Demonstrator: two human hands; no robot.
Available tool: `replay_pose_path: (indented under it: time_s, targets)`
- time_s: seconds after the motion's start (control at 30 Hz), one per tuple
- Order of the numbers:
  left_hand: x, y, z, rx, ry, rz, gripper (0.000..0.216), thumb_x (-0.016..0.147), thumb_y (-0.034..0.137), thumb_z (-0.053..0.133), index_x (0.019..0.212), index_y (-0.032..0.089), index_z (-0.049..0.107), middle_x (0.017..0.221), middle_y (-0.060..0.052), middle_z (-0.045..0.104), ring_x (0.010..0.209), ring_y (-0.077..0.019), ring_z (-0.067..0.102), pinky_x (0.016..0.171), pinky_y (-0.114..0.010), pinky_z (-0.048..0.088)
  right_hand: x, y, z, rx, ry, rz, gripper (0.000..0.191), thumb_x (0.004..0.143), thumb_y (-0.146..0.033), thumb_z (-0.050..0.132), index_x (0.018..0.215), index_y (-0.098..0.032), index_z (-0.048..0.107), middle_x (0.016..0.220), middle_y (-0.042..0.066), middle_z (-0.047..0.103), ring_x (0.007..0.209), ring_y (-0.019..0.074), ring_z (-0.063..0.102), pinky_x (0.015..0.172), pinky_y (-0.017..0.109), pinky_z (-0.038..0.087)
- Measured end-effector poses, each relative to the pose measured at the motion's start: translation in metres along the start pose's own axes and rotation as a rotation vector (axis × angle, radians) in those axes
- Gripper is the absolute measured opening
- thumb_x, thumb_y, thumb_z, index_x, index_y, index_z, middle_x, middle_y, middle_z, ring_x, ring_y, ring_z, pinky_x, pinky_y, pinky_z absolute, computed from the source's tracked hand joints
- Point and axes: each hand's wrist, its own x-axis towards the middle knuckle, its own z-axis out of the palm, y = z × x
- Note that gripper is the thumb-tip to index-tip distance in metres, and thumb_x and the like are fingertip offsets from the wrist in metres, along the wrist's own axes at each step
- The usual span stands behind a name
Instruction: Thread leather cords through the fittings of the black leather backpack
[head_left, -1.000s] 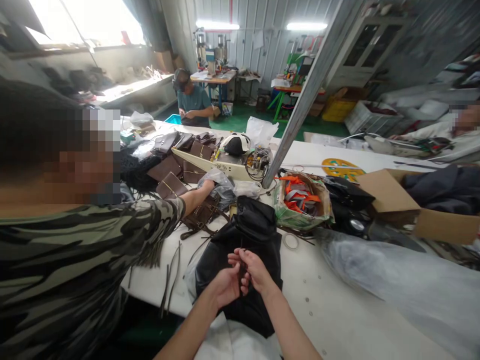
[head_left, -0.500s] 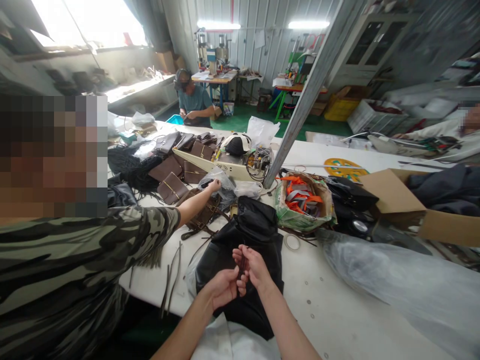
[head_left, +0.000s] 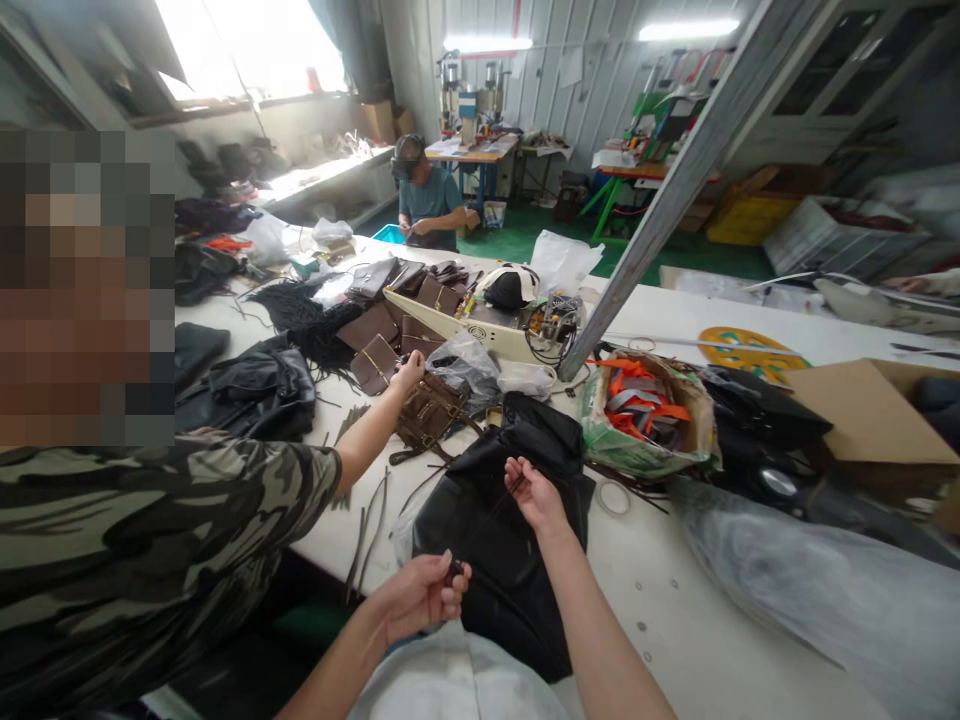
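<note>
My left hand is closed, low over the front of a black leather bag. A small dark piece is pinched between its thumb and fingers; its exact kind is too small to tell. Farther forward, above the same bag, my right hand is closed on a thin dark cord. Against the black leather the cord is hard to follow, so I cannot tell whether it reaches my left hand. The bag lies flat on the white table, its folded top pointing away from me.
On my left a co-worker in a camouflage shirt stretches an arm over a brown bag. Narrow strips lie near the table edge. A sack of orange scraps, a tape roll and plastic sheeting are rightward. A metal post slants upward.
My hands, together before, have moved apart: the right went forward, the left back toward me. The co-worker's hand shifted from the plastic bag toward the brown bags. My view has turned slightly left.
</note>
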Motion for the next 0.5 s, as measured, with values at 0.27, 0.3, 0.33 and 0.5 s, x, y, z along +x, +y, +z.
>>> replay_pose_path:
  time_s: [0.27, 0.3, 0.33, 0.5]
  targets:
    - [-0.02, -0.006, -0.015, -0.172, 0.016, 0.045, 0.047, 0.095, 0.034, 0.085, 0.119, -0.003, 0.071, 0.094, -0.005, 0.055, 0.069, -0.0072, 0.05, 0.071, -0.025, 0.048, -0.06, 0.038, 0.009, 0.004, -0.332, 0.239, 0.033, 0.107, -0.051, 0.067, 0.12, -0.022, 0.073, 0.127, 0.009, 0.08, 0.121, 0.0235, 0.075, 0.1, 0.04, 0.062]
    - [-0.019, -0.006, -0.013, -0.17, 0.022, 0.062, 0.046, 0.096, 0.034, 0.085, 0.119, -0.004, 0.071, 0.094, -0.006, 0.055, 0.068, -0.0068, 0.049, 0.071, -0.025, 0.048, -0.074, 0.05, 0.01, -0.041, -0.408, 0.275, 0.038, 0.104, -0.054, 0.07, 0.125, -0.021, 0.072, 0.132, 0.011, 0.078, 0.126, 0.025, 0.072, 0.103, 0.04, 0.06]
    - [-0.018, -0.006, -0.012, -0.163, 0.032, 0.082, 0.046, 0.096, 0.034, 0.085, 0.119, -0.004, 0.072, 0.094, -0.005, 0.055, 0.067, -0.0063, 0.047, 0.071, -0.025, 0.048, -0.086, 0.061, 0.011, -0.107, -0.451, 0.287, 0.042, 0.102, -0.053, 0.074, 0.127, -0.019, 0.072, 0.134, 0.013, 0.077, 0.129, 0.0262, 0.071, 0.104, 0.039, 0.059]
    - [-0.022, -0.005, -0.006, -0.115, 0.06, 0.146, 0.047, 0.094, 0.035, 0.087, 0.117, -0.004, 0.072, 0.092, -0.004, 0.053, 0.066, -0.0054, 0.044, 0.069, -0.024, 0.046, -0.088, 0.086, 0.014, -0.13, -0.281, 0.205, 0.029, 0.096, -0.045, 0.083, 0.102, -0.018, 0.072, 0.098, 0.01, 0.081, 0.103, 0.026, 0.078, 0.093, 0.038, 0.062]
